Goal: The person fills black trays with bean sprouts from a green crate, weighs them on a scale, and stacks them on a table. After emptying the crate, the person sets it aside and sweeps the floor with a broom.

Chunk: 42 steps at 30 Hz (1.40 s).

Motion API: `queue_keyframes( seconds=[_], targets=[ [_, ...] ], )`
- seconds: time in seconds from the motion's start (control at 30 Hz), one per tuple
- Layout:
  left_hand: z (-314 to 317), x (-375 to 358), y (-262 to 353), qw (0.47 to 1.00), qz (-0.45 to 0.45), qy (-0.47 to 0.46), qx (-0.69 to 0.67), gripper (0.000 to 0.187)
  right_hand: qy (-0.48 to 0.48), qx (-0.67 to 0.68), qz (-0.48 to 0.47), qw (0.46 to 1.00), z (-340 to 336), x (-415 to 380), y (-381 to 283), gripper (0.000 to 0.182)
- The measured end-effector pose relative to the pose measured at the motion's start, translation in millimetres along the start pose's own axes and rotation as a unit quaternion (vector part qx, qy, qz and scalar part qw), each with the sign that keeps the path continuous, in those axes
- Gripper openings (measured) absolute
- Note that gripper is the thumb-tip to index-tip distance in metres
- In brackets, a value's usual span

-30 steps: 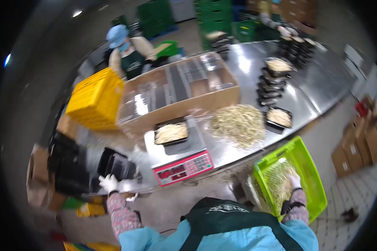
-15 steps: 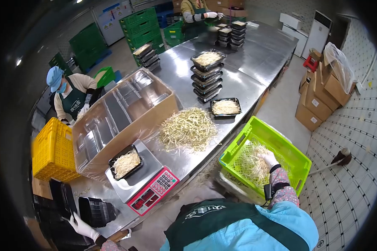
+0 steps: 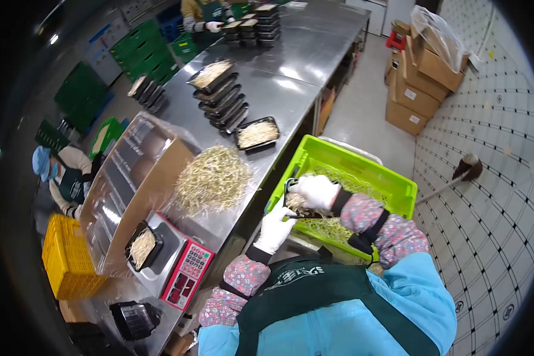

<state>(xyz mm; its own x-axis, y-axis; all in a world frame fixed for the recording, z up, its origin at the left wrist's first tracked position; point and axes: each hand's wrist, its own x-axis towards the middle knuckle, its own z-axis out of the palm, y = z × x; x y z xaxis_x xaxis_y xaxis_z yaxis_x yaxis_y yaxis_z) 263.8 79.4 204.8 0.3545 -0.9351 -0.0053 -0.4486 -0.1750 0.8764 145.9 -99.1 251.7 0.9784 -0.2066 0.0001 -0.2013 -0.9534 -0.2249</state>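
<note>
My left hand (image 3: 274, 229), in a white glove, grips the near edge of a black plastic tray (image 3: 305, 216) over the left end of the lime-green crate (image 3: 391, 184). Curled over that tray is my gloved right hand (image 3: 317, 191), with bean sprouts (image 3: 295, 203) under its fingers; it hides most of the tray. More loose sprouts (image 3: 332, 228) lie in the crate. On the table, a filled tray (image 3: 142, 248) rests on the red-edged scale (image 3: 188, 267). An empty black tray (image 3: 133, 320) lies at the table's near end.
A sprout heap (image 3: 213, 180) covers part of the steel table (image 3: 296, 89). Beyond it stand a filled tray (image 3: 258, 134) and a tray stack (image 3: 222, 98). A carton of plastic trays (image 3: 133, 178) and a yellow crate (image 3: 71, 258) are left. Two co-workers stand across the table.
My left hand has come from the black trays at lower left to the crate, now with a tray. My right hand has brought sprouts to that tray. The view has shifted right.
</note>
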Motion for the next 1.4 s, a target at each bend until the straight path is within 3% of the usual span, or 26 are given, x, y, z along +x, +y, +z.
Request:
queue_keyframes(
  seconds=[0.03,0.1,0.13,0.17,0.23,0.3,0.37,0.4,0.43,0.47,0.5,0.57,0.63,0.8,0.9,0.93,0.97,1.03,1.1,1.17,1.2,1.33,1.4],
  targets=[
    [21,5,-8,0.989,0.119,0.079,-0.024,0.012,-0.012,-0.014,0.019,1.0,5,-3,-3,0.043],
    [32,11,-15,0.989,0.103,0.097,-0.042,0.012,0.039,0.063,0.019,0.997,11,-17,7,0.05],
    [35,10,-19,0.993,0.059,0.073,-0.066,0.013,-0.032,0.119,0.02,0.992,11,-24,19,0.064],
    [42,12,-28,0.994,0.05,0.072,-0.069,0.017,-0.027,0.199,0.003,0.98,7,-35,29,0.078],
    [54,11,-40,0.994,0.037,0.08,-0.064,0.016,-0.026,0.214,-0.022,0.976,-1,-56,50,0.083],
    [65,8,-38,0.993,0.042,0.082,-0.077,0.015,0.001,0.242,0.0,0.97,-19,-78,68,0.074],
    [76,9,-34,0.992,0.052,0.069,-0.091,0.014,0.043,0.303,0.116,0.945,-24,-95,79,0.067],
    [81,10,-30,0.992,0.06,0.056,-0.098,0.014,0.171,0.222,0.103,0.954,-12,-99,76,0.063],
    [85,11,-26,0.991,0.068,0.042,-0.105,0.013,0.211,0.179,0.087,0.957,-2,-99,74,0.063],
    [88,12,-22,0.996,0.078,0.027,-0.03,0.012,0.202,0.116,0.089,0.968,5,-99,62,0.065],
    [90,15,-16,0.995,0.08,0.023,-0.049,0.013,0.19,0.054,0.089,0.976,12,-100,49,0.067],
    [95,18,-7,0.993,0.081,0.021,-0.085,0.014,0.129,0.046,0.057,0.989,31,-100,35,0.067],
    [95,24,-8,0.984,0.071,0.042,-0.156,0.015,0.125,0.031,0.055,0.99,45,-108,32,0.063],
    [96,27,-12,0.987,0.073,0.048,-0.132,0.016,0.117,0.086,0.127,0.981,53,-93,29,0.054],
    [92,39,-31,0.986,0.037,0.028,-0.159,0.019,0.0,0.12,0.14,0.983,42,-73,38,0.054],
    [87,44,-43,0.986,0.007,0.018,-0.166,0.019,0.013,0.109,0.103,0.989,59,-69,50,0.051],
    [83,47,-53,0.985,-0.023,0.009,-0.173,0.019,0.046,0.187,0.101,0.976,52,-69,57,0.049],
    [73,55,-67,0.982,0.012,0.027,-0.187,0.02,0.113,0.336,0.093,0.93,18,-64,72,0.046],
    [59,63,-75,0.98,0.037,0.05,-0.19,0.019,0.151,0.437,0.179,0.868,-23,-64,78,0.035],
    [43,68,-75,0.98,0.005,0.038,-0.193,0.018,0.199,0.428,0.227,0.852,-26,-62,88,0.034],
    [38,71,-73,0.981,-0.005,0.033,-0.191,0.018,0.203,0.38,0.235,0.871,-25,-58,85,0.035],
    [26,83,-60,0.978,-0.005,0.015,-0.209,0.017,0.207,0.125,0.052,0.969,26,-24,55,0.034],
    [21,88,-62,0.974,-0.001,0.007,-0.225,0.016,0.172,0.102,0.061,0.978,34,-12,50,0.034]
  ],
)
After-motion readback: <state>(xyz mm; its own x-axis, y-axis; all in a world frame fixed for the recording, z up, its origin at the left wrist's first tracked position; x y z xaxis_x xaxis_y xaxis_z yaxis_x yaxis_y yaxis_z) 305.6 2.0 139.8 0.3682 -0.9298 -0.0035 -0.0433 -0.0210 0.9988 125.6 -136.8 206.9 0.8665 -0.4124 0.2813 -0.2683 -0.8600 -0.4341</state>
